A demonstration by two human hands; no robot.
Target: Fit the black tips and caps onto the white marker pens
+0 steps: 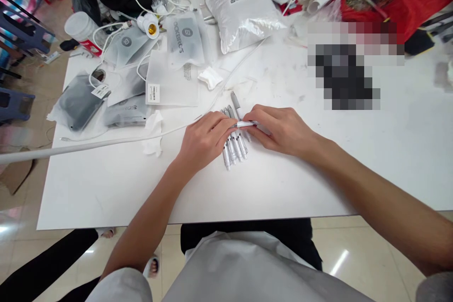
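Held pen [245,124]: white, at the middle of the frame, bridging the two hands; its long axis runs nearly level, left to right.
Left hand [204,136]: left of the held pen, fingertips drawn in narrow at its left end; the thumb is mostly hidden, so how firmly it presses I cannot tell.
Right hand [281,127]: right of the held pen, thumb and fingers pinched around its right end.
Row of pens [232,147]: on the white table [99,188], just below the held pen in the frame, long axes running up and down with a slight lean, so crosswise to it.
Nearer hand: the left, its fingers overlapping the row's left side.
Grey pen [234,99]: just above the held pen in the frame, tilted, its lower part hidden behind the fingers.
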